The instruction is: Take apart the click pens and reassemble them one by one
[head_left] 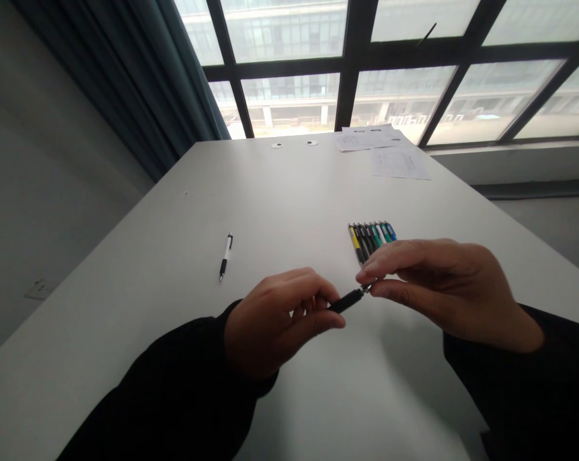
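Observation:
My left hand [289, 314] is closed, pinching the black grip of a pen [347, 301] between thumb and fingers above the table. The pen points up to the right. At its far end, the thumb and fingertips of my right hand [428, 282] close on the silver tip [368, 286]. Whether the tip is screwed on or loose, I cannot tell. Just beyond my right hand lies a row of several pens [366, 238], with yellow, black, green, white and blue barrels; my fingers hide part of it. A white pen with a black grip [226, 257] lies alone to the left.
The white table [270, 205] stretches away to a large window [289, 99]. Printed papers [399, 162] lie at its far right corner, and two small round white pieces [277, 146] sit near the far edge. A blue curtain [140, 77] hangs at the left, beside a wall socket [40, 289].

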Demonstrator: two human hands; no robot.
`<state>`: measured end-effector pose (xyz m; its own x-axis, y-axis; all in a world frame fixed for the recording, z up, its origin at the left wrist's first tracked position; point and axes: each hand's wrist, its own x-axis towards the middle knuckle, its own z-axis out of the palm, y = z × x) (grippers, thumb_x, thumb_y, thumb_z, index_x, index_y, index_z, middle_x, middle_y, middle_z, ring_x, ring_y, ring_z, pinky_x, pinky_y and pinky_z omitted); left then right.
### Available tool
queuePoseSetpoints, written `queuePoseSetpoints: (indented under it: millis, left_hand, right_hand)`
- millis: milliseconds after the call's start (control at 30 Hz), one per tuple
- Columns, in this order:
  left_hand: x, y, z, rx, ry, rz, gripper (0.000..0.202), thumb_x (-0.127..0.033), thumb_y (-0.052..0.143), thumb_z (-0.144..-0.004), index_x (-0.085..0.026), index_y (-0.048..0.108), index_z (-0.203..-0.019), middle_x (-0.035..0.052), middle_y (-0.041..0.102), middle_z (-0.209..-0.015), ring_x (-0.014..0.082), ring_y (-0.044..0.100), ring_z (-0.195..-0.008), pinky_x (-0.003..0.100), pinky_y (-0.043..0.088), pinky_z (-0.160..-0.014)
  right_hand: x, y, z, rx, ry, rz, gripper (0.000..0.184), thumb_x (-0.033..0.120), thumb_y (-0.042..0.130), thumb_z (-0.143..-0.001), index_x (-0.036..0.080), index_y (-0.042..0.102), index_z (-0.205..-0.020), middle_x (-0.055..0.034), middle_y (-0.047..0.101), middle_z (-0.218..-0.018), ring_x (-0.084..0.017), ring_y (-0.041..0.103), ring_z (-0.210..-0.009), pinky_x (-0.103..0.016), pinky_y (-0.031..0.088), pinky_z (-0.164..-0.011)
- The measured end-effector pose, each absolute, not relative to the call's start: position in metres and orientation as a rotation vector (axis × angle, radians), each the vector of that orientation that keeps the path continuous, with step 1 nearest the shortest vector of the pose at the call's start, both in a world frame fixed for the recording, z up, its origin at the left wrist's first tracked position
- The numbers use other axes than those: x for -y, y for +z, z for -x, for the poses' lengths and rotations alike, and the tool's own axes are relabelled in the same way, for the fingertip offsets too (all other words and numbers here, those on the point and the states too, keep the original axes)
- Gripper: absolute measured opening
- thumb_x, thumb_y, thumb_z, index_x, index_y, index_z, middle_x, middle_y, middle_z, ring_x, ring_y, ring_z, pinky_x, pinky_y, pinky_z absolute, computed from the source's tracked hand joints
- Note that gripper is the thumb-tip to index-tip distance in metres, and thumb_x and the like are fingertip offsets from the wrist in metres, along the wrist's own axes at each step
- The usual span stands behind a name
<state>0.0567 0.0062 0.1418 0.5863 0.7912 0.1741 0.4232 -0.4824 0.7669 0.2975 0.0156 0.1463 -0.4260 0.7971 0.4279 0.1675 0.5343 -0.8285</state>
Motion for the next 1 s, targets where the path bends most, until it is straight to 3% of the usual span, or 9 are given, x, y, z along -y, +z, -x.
queuePoseSetpoints:
  millis: [400,1000]
  left_hand:
    - [-0.0042,0.1424,-0.0593,-1.036,0.718,-2.131,0.014,-0.032,0.063,-0.090,-0.018,0.066,-0.090,-0.0030,0.062,-0.069,0.0081,0.050,-0.057,0.019,0.044,-0.061]
    - [-0.0057,0.1410,-0.0585,-1.006,0.701,-2.145,0.010,-0.027,0.064,-0.090,-0.017,0.067,-0.089,-0.0044,0.062,-0.068,0.0071,0.051,-0.058,0.017,0.041,-0.060]
  right_hand:
    - [-0.0153,0.1464,-0.2987,1.874,0.804,0.864,0.015,0.022,0.077,-0.080,0.024,0.076,-0.095,-0.0043,0.077,-0.090,-0.020,0.073,-0.080,-0.032,0.062,-0.071]
    - [-0.0180,0.1445,-0.2986,2.074,0.681,0.789,0.016,0.017,0.073,-0.083,0.023,0.074,-0.098,-0.0035,0.077,-0.089,-0.017,0.072,-0.077,-0.027,0.057,-0.069]
